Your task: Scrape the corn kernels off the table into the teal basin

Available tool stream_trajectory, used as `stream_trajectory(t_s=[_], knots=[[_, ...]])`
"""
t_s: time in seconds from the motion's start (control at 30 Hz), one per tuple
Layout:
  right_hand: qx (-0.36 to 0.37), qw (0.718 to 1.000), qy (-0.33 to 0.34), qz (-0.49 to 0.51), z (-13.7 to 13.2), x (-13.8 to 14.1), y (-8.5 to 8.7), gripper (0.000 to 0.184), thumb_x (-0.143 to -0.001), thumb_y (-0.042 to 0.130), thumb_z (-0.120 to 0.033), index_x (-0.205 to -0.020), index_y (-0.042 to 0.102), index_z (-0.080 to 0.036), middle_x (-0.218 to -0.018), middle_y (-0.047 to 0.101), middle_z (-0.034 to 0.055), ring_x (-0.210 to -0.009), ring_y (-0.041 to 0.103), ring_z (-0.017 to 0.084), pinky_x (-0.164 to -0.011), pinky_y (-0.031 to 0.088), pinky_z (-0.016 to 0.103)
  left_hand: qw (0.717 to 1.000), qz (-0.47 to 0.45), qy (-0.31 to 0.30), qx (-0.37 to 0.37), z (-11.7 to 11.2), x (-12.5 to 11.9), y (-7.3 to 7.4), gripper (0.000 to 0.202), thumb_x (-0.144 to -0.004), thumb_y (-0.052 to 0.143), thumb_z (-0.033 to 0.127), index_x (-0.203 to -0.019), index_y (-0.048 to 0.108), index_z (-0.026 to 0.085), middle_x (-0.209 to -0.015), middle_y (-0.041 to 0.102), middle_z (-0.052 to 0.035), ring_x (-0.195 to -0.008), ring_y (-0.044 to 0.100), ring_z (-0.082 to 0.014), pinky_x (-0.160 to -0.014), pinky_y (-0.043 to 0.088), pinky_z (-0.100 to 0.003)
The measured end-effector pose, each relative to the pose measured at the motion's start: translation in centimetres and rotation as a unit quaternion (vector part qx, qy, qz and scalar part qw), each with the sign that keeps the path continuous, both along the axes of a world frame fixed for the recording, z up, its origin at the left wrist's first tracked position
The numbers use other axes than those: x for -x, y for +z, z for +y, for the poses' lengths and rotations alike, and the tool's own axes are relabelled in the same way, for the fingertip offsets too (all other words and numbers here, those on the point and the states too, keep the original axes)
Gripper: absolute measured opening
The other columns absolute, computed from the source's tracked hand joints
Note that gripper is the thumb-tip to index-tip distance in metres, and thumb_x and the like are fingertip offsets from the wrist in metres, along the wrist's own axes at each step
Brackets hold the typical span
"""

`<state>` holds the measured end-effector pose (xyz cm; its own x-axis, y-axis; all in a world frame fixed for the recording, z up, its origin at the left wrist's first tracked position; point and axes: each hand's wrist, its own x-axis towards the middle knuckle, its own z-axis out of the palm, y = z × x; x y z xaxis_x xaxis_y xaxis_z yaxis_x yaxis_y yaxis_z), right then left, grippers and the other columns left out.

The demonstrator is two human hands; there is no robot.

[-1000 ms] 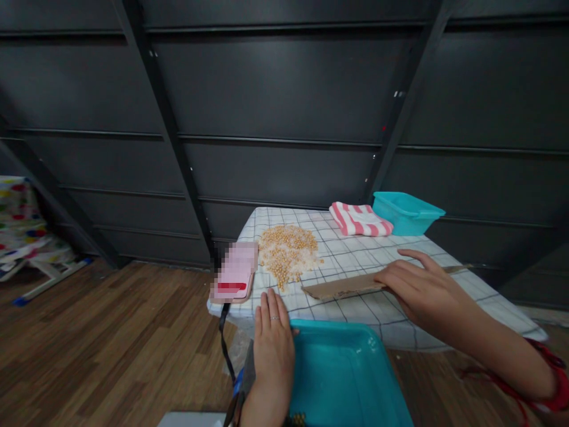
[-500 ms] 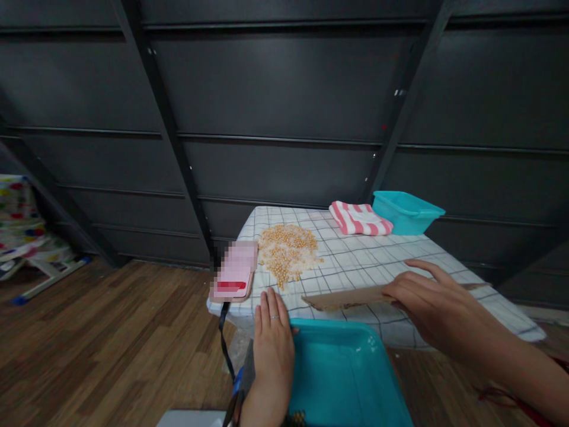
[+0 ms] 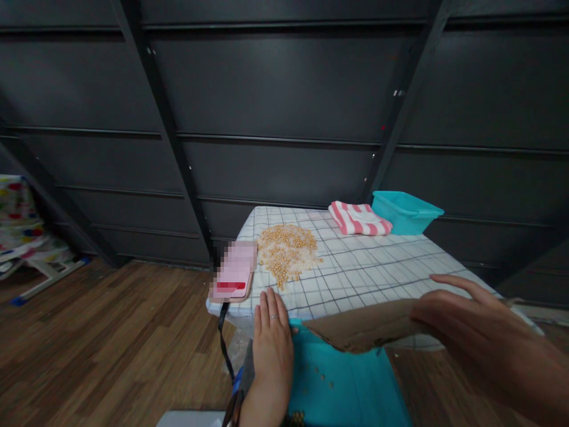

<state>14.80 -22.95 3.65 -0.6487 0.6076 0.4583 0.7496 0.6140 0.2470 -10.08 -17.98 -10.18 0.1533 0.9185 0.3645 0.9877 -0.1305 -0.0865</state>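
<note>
Room to pass lies between beans (image 3: 288, 244) and towel (image 3: 361, 219), but cardboard (image 3: 362, 326) overhangs the tray (image 3: 355, 391).

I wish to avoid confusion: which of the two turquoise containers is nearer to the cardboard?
The near tray, by the left hand; the other, the basin, stands farther off on the table, beside the towel.

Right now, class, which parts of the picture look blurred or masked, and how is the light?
In the head view, the right hand holding the cardboard strip looks softer than the left hand; in the same view, pixel blocks mask much of the flat pink object; also in the head view, the dark wall shows faint sheen.
</note>
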Motion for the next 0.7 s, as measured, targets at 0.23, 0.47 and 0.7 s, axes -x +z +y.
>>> stream_trajectory(t_s=[0.23, 0.47, 0.7], knots=[[-0.136, 0.986, -0.068, -0.061, 4.4, -1.6, 0.7, 0.023, -0.08, 0.037, -0.002, -0.086, 0.051, -0.02, -0.074, 0.065, 0.0048, -0.071, 0.061, 0.02, -0.085, 0.04, 0.041, 1.0, 0.024, 0.011, 0.002, 0.0, -0.1, 0.4, 0.047, -0.082, 0.043, 0.021, -0.127, 0.049, 0.007, -0.136, 0.047, -0.0178, -0.126, 0.044, -0.0274, -0.099, 0.043, -0.042], [-0.137, 0.978, -0.126, -0.092, 8.3, -2.6, -0.9, 0.024, -0.078, 0.039, -0.001, -0.081, 0.056, -0.019, -0.073, 0.065, 0.0071, -0.073, 0.06, 0.021, -0.082, 0.039, 0.039, 1.0, 0.005, 0.007, -0.005, 0.1, -0.1, 0.3, 0.046, -0.084, 0.045, 0.025, -0.126, 0.05, 0.008, -0.136, 0.048, -0.0177, -0.126, 0.044, -0.0277, -0.099, 0.043, -0.042], [-0.129, 0.982, -0.111, -0.085, 9.5, -2.6, -1.9, 0.025, -0.076, 0.038, -0.002, -0.08, 0.058, -0.016, -0.072, 0.064, 0.006, -0.072, 0.059, 0.02, -0.083, 0.039, 0.039, 1.0, 0.005, 0.01, 0.009, 0.1, -0.2, 0.2, 0.048, -0.083, 0.046, 0.023, -0.128, 0.048, 0.007, -0.137, 0.046, -0.0186, -0.127, 0.042, -0.0283, -0.101, 0.042, -0.042]])
